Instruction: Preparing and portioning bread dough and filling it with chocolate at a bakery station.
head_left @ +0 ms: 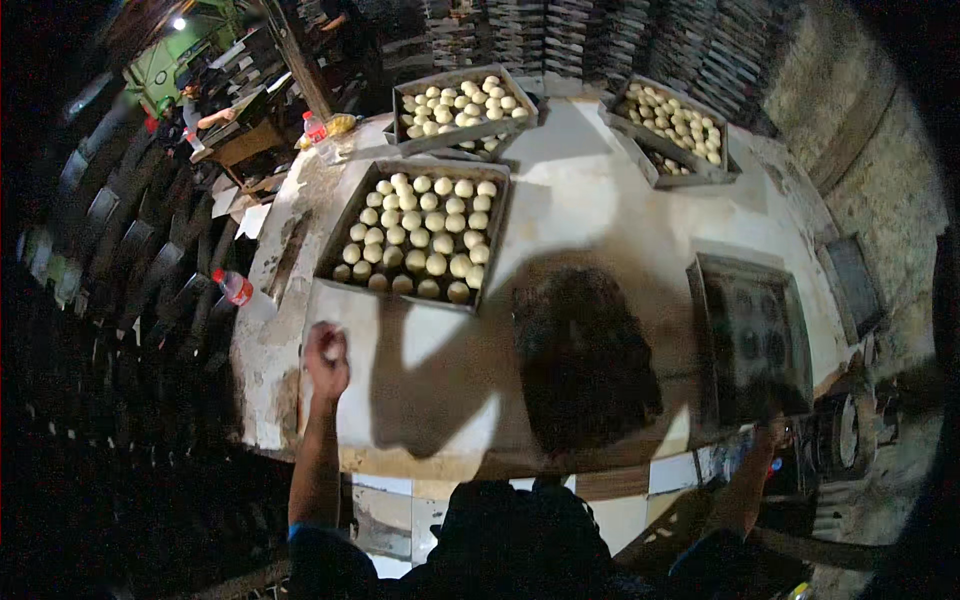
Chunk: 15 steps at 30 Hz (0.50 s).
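Head view. Left hand (328, 360), 8 o'clock: fingers curled, contents too blurred to tell. Right hand (772, 432), 4 o'clock, near dark tray (757, 372), 3 o'clock: fingers dim, cannot tell; level grip advisable. Dough balls (420, 239), 11 o'clock, in tray.

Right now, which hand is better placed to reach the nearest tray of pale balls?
Probably the left hand: it's nearer the ball tray, while the right hand is by the dark tray.

We can read no words or numbers here. A red label (240, 291) wraps one bottle (262, 306) at left and another bottle (315, 128) at upper left, their print too small for us.
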Tool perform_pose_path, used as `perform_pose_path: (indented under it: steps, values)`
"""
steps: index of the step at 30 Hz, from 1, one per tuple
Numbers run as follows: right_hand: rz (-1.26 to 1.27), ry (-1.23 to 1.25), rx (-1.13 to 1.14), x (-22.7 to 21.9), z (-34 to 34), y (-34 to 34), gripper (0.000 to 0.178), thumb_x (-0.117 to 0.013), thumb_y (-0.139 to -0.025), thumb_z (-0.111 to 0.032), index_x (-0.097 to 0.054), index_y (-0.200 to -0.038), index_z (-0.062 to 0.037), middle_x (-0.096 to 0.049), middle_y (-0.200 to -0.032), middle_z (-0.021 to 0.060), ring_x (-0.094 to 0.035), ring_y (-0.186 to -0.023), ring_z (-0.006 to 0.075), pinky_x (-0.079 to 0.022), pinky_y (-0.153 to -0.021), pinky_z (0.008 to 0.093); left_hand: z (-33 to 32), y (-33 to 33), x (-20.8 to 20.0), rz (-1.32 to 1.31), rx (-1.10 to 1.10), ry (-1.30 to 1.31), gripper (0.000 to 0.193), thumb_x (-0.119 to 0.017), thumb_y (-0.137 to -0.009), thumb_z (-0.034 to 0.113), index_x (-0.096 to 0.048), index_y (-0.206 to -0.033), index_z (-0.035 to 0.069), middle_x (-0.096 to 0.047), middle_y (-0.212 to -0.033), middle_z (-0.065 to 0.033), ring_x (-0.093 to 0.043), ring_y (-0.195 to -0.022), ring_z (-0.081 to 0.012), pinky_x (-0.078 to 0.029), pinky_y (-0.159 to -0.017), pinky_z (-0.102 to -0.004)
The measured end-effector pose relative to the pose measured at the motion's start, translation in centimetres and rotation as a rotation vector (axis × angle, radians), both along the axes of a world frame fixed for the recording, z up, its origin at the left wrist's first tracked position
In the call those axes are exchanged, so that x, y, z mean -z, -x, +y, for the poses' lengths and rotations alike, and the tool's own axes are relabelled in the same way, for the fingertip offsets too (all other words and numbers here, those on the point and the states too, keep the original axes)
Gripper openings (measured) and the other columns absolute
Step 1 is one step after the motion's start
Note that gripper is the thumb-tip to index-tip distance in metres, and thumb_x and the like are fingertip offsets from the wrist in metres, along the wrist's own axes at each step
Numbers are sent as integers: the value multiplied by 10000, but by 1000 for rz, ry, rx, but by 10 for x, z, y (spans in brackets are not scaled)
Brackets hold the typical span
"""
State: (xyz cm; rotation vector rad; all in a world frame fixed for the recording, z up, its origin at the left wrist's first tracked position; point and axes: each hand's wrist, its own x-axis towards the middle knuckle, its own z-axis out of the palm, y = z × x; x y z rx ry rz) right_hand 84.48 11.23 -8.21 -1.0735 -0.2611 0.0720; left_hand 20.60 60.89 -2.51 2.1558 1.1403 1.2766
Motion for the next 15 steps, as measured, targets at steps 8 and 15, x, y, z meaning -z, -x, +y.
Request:
perform_pose_path:
  steps: [8, 15]
  values:
    - [188, 116, -100, -1, 106, -20, 379, -441, -977, -327, -448, -1236, -50, -515, -1110, 96, -516, -883, 226, -486, -772, 363, 265, -200, 3, 158, 175, 235, 510, -608, -851, 358, -464, -1285, 132, -602, -1109, -221, -605, -998, -369, -484, -845, -427]
    - [374, 251, -51, 13, 93, -22, 374, -447, -975, -323, -450, -1230, -50, -516, -1101, 98, -516, -877, 230, -487, -771, 366, 426, -331, 70, 133, -253, 159, 766, -689, -777, 434, -395, -1336, 0, -512, -1211, -309, -537, -1090, -420, -445, -923, -452]
